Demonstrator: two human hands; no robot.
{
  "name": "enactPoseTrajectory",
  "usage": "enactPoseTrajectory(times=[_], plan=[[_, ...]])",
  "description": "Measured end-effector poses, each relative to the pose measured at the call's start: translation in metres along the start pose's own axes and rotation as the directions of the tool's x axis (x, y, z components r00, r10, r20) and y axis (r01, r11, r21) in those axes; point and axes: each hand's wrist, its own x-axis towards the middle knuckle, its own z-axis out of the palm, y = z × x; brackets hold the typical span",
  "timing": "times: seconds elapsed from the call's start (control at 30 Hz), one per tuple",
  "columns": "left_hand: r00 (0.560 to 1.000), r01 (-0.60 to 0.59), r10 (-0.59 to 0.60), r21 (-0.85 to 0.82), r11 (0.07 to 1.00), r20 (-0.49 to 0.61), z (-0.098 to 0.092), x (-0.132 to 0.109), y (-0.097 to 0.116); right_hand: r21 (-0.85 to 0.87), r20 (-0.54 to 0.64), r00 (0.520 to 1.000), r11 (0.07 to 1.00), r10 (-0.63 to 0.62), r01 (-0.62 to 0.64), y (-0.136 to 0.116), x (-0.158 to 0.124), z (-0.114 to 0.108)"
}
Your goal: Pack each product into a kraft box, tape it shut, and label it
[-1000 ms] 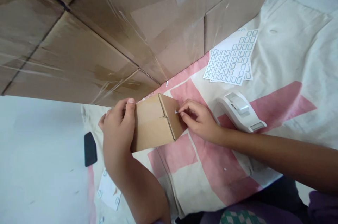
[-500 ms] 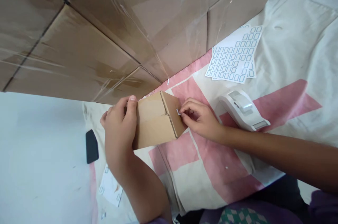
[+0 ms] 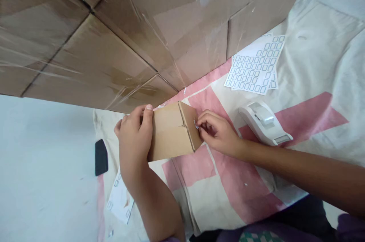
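Note:
A small brown cardboard box (image 3: 171,132) is tilted above the patterned cloth. My left hand (image 3: 136,132) wraps round its left end, thumb on the upper edge. At the box's right end, the fingertips of my right hand (image 3: 215,130) pinch a small white sticker (image 3: 195,124) against or very close to the cardboard. Whether the sticker is stuck down I cannot tell; the fingers cover part of it. To the right of that hand lies a white tape dispenser (image 3: 265,123). Farther back are sheets of blue-bordered stickers (image 3: 253,69), some spots on them bare.
A wall of large taped cartons (image 3: 122,56) stands along the back. A black phone-like object (image 3: 101,157) lies on the left beside a partly used sticker sheet (image 3: 121,200). Pink and white cloth (image 3: 205,204) covers the surface. Small white scraps lie on it.
The view has shifted slightly, so most things appear a little farther right. My left hand keeps its hold on the box; my right fingers stay pinched at its end.

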Motion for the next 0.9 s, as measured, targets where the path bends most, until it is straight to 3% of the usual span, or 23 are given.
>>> enactPoseTrajectory(times=[0.37,0.7,0.9], plan=[[1.000,-0.004,0.003,0.010,1.000,0.019,-0.0005,0.0018,0.0001,-0.057,-0.002,0.999,0.998,-0.032,0.032,0.0002,-0.0019,-0.0041],[1.000,-0.028,0.028,-0.004,1.000,0.009,0.0006,0.0012,-0.0025,-0.032,0.037,0.981,0.981,0.193,-0.192,-0.0035,-0.0036,-0.0010],[1.000,-0.016,0.016,-0.014,1.000,0.009,0.0003,-0.0002,-0.0009,-0.015,0.057,0.964,0.966,0.259,-0.259,-0.0029,-0.0037,-0.0004]])
